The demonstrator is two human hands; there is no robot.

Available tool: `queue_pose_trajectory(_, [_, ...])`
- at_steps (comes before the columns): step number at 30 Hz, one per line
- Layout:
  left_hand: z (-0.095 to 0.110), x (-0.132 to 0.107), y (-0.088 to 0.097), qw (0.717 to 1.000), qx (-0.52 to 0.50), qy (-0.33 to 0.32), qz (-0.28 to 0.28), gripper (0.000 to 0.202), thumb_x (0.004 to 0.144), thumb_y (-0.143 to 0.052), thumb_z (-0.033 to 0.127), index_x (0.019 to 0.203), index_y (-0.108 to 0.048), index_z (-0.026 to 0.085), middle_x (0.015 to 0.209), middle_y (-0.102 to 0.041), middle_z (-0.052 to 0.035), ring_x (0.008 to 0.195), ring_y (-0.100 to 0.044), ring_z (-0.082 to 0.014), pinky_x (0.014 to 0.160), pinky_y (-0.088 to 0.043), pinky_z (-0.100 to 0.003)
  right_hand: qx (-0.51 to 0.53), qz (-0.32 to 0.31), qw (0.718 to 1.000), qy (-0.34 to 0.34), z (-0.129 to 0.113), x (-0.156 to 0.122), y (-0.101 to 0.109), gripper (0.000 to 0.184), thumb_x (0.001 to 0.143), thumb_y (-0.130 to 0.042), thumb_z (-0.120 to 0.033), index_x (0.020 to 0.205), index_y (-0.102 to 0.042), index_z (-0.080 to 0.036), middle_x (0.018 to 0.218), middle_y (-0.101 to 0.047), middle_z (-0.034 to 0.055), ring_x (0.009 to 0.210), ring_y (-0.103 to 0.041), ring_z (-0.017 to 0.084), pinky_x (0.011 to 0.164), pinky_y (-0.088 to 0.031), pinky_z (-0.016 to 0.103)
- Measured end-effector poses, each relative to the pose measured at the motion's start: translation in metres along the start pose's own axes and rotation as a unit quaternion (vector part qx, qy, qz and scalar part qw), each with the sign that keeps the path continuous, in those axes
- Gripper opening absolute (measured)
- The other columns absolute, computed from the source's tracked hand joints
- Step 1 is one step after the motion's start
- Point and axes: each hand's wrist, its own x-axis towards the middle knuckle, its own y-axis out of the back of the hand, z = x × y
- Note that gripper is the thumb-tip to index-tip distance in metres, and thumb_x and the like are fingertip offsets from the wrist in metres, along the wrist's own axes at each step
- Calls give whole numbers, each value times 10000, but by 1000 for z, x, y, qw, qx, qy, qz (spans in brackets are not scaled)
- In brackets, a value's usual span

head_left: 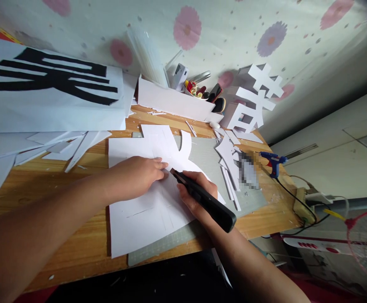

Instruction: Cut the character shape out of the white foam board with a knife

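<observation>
Tbl [85,235] | board [145,219] overhangs mat [202,151] L edge | L fingers [162,165] extended atop | R fingers [206,180] clamped on cutter [209,204]

I see flowered wall covering [227,25] behind, bundle of translucent sticks [148,54] leaning near it. Blue glue gun [274,163] at right, black cord [292,194] running toward beige power strip [300,204]. Left in my view, sheet [60,111] bearing thick black strokes.

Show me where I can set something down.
The best patch is bare wooden tabletop, bordered by the left forearm, the left edge of the white board and the tabletop's front edge. A smaller patch of cutting mat lies bare between board and offcuts. It's crowded along the back, with the white organizer box, and at back left, with piled sheets.
</observation>
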Motion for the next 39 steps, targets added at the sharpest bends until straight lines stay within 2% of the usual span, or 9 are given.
queue_pose_trajectory(14, [-3,1,-5,1000,10,0,2,554,917,-526,-1,1348,-754,262,1651,-551,-50,1549,-492,-278,1205,-428,-401,9,-4,1000,3,2,1,-2,207,922,-705,-338,1109,-697,-251,898,-820,24,730,-773,182,672,-633,325])
queue_pose_trajectory(19, [-3,3,-4,1000,29,-7,-3,550,911,-533,14,1351,-750,262,1651,-553,-48,1533,-512,-271,1179,-450,-378,0,-11,1000,14,-2,2,-1,167,919,-691,-302,1070,-687,-233,837,-790,18,667,-732,156,636,-599,287])
queue_pose_trajectory(29, [-2,4,-2,1000,1,10,-11,525,933,-539,43,1365,-753,251,1650,-552,-54,1544,-497,-282,1227,-407,-391,-14,-27,999,26,-4,2,1,143,907,-673,-292,1038,-655,-239,777,-738,-2,606,-662,141,584,-542,272])
queue_pose_trajectory(35, [-1,5,-1,1000,20,6,-9,566,927,-503,30,1385,-749,252,1642,-552,-61,1535,-510,-287,1224,-432,-410,-14,-29,999,39,-9,0,4,117,899,-665,-251,1014,-649,-241,736,-707,-16,582,-633,138,562,-519,266])
queue_pose_trajectory(39, [0,4,0,1000,13,13,-7,630,901,-487,20,1429,-722,271,1652,-534,-34,1541,-501,-268,1240,-420,-407,-13,-27,998,49,-13,-2,8,99,904,-654,-250,1001,-650,-230,712,-688,-19,568,-609,132,545,-497,259])
